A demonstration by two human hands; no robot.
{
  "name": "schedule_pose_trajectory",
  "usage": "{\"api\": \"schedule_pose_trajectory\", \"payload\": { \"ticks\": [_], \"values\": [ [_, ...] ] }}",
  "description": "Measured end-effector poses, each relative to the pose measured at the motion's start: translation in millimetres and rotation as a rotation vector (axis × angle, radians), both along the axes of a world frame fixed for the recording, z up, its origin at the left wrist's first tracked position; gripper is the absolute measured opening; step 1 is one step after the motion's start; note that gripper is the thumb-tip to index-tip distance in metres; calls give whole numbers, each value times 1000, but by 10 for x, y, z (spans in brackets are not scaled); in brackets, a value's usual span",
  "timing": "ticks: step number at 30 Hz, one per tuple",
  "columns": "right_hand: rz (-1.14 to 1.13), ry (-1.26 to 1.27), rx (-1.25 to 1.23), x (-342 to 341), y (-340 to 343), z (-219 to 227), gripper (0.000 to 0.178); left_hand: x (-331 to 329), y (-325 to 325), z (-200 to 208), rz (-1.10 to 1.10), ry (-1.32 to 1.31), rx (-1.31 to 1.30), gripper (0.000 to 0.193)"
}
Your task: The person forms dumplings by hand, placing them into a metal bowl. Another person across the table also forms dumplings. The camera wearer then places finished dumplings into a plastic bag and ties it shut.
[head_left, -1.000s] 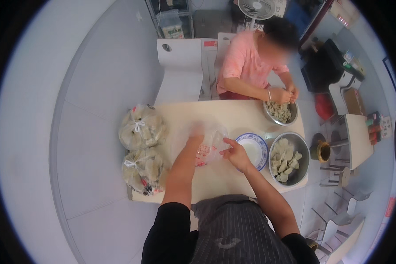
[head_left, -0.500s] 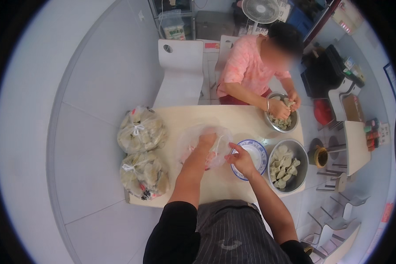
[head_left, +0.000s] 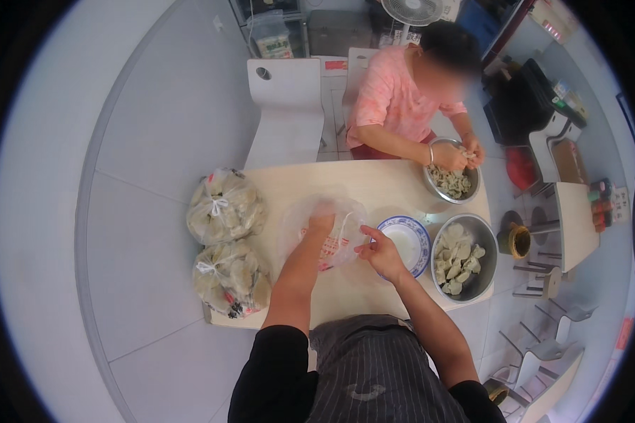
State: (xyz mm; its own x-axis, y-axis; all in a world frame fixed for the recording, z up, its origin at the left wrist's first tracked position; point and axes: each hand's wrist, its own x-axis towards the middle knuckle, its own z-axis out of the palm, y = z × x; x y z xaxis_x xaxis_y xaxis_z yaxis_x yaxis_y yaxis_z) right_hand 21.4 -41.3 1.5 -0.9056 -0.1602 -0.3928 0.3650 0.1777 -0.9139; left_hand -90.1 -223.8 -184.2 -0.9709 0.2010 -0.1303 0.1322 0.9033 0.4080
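The left hand [head_left: 322,215] is deep inside a clear plastic bag [head_left: 331,211]; the right hand [head_left: 376,248] pinches its edge.

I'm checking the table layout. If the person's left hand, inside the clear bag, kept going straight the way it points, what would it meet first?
Probably the far wall of the clear plastic bag around the left hand; beyond that lies bare table, though depth is unclear.

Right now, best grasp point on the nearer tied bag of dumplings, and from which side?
Probably the knotted neck on top of the nearer tied bag, approached from above. The white knot stands proud at the centre; the body is bulging and soft, and the other tied bag crowds its far side.
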Motion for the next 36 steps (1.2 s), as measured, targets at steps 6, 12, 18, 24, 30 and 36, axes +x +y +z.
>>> {"api": "schedule_pose_trajectory", "payload": {
  "ticks": [6,12,18,24,30,36],
  "values": [
    [-14,24,18,1,92,-54,60,-15,-40,-97,38,-82,34,34],
    [2,43,46,58,63,61,58,155,-382,80,-11,-173,50,35],
    [36,61,62,278,56,32,52,551,-552,385,-132,-369,-81,29],
    [48,54,14,499,124,-80,51,959,-349,451,-201,-238,213,19],
    [75,-8,24,482,176,-184,55,1218,-160,505,-90,-167,66,21],
    [98,-6,64,434,64,-155,57,1364,-185,665,-164,-60,-168,25]
  ]
}}
